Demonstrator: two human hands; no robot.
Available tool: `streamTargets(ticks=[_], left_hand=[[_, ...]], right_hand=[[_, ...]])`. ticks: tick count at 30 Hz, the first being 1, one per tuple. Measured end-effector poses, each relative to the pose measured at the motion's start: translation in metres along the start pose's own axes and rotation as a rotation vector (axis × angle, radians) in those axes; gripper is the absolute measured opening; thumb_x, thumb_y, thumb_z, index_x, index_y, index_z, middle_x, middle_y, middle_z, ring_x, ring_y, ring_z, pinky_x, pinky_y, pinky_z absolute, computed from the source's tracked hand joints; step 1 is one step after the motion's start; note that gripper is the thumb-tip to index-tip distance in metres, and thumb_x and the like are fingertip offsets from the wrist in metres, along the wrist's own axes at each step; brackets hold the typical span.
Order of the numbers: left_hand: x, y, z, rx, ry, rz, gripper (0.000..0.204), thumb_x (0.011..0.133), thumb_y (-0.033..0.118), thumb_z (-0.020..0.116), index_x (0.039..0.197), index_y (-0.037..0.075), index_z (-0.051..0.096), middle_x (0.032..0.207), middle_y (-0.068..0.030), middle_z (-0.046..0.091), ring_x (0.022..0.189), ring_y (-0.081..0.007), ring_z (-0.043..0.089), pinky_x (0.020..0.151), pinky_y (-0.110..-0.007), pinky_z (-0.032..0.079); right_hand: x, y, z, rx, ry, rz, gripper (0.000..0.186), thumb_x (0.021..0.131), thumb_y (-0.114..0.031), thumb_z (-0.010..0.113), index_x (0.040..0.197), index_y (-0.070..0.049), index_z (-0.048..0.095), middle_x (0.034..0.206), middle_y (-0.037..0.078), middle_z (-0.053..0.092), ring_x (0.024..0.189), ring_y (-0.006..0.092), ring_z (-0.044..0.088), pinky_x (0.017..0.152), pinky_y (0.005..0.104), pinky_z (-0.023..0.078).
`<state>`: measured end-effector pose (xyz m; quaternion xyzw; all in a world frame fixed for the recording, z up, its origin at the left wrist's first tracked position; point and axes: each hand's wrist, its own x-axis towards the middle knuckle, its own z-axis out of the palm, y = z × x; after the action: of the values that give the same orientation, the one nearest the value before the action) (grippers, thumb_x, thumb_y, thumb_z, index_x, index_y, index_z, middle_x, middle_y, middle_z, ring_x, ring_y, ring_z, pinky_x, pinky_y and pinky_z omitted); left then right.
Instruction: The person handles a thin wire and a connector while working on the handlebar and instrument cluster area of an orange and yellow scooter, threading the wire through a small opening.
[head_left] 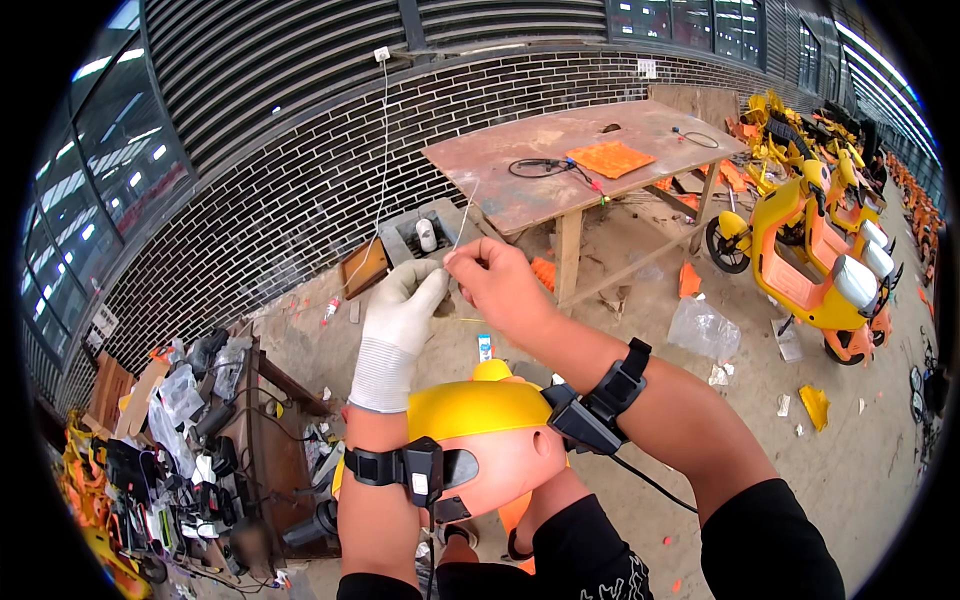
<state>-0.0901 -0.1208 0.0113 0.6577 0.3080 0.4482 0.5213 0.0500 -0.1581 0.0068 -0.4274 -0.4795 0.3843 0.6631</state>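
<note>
In a pale knitted glove, my left hand [395, 320] pinches with thumb and fingertips close to my right hand. My bare right hand [500, 285] has thumb and forefinger pressed together on a thin white strip [465, 215], perhaps a cable tie, whose free end sticks up between the hands. Whether the left fingertips also grip the strip, I cannot tell. Below both hands, in front of my body, is a yellow and pale orange scooter body part [485, 425] with a round hole in its side. Black strapped devices sit on both my forearms.
A worn wooden table [510, 135] beyond my hands bears an orange sheet [610, 158] and black cable [540, 167]. Yellow scooters [815, 260] stand at right. A cluttered bench [275, 450] is at left. Plastic bags [703, 328] and scraps litter the floor; a grey bin [415, 232] stands by the wall.
</note>
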Motion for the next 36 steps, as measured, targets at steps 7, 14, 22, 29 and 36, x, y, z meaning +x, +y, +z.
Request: streamTargets(ticks=[7, 14, 22, 29, 36], left_hand=[[0.002, -0.002, 0.010, 0.307, 0.132, 0.156, 0.024, 0.091, 0.020, 0.059, 0.099, -0.002, 0.065, 0.084, -0.0041, 0.066, 0.075, -0.0119, 0.061, 0.068, -0.026, 0.048], [0.003, 0.010, -0.004, -0.636, 0.299, -0.043, 0.046, 0.097, 0.039, 0.047, 0.122, 0.001, 0.048, 0.118, -0.0127, 0.054, 0.111, -0.0256, 0.053, 0.096, -0.040, 0.041], [0.006, 0.008, -0.017, -0.924, 0.544, 0.068, 0.022, 0.095, 0.028, 0.049, 0.100, 0.007, 0.054, 0.097, -0.0059, 0.057, 0.094, -0.0209, 0.056, 0.090, -0.037, 0.046], [0.001, 0.011, 0.003, 0.072, 0.320, 0.171, 0.040, 0.091, 0.022, 0.060, 0.124, -0.001, 0.054, 0.114, -0.0114, 0.062, 0.100, -0.0163, 0.059, 0.086, -0.028, 0.047], [0.001, 0.003, 0.004, 0.002, 0.048, 0.072, 0.030, 0.093, 0.017, 0.059, 0.116, -0.003, 0.058, 0.099, -0.0092, 0.065, 0.085, -0.0134, 0.063, 0.077, -0.025, 0.051]], right_hand=[[0.002, 0.004, -0.002, -0.058, 0.149, 0.046, 0.024, 0.085, -0.020, 0.066, 0.089, 0.003, 0.063, 0.072, 0.004, 0.062, 0.062, 0.0101, 0.053, 0.057, 0.0271, 0.046], [-0.002, -0.007, 0.001, 0.127, 0.115, 0.044, 0.022, 0.090, -0.023, 0.064, 0.096, -0.002, 0.058, 0.065, -0.003, 0.049, 0.053, 0.0052, 0.043, 0.047, 0.0211, 0.034], [0.003, -0.002, -0.004, 0.182, 0.236, 0.019, 0.024, 0.090, -0.025, 0.063, 0.097, -0.002, 0.057, 0.066, -0.002, 0.048, 0.055, 0.0054, 0.044, 0.048, 0.0210, 0.034], [0.004, 0.000, -0.001, 0.109, 0.160, -0.022, 0.025, 0.091, -0.024, 0.063, 0.099, -0.001, 0.058, 0.068, -0.002, 0.050, 0.055, 0.0051, 0.045, 0.048, 0.0204, 0.035], [0.003, -0.006, -0.001, 0.108, 0.118, -0.047, 0.028, 0.091, -0.025, 0.063, 0.102, 0.000, 0.058, 0.070, -0.002, 0.052, 0.055, 0.0044, 0.045, 0.049, 0.0200, 0.036]])
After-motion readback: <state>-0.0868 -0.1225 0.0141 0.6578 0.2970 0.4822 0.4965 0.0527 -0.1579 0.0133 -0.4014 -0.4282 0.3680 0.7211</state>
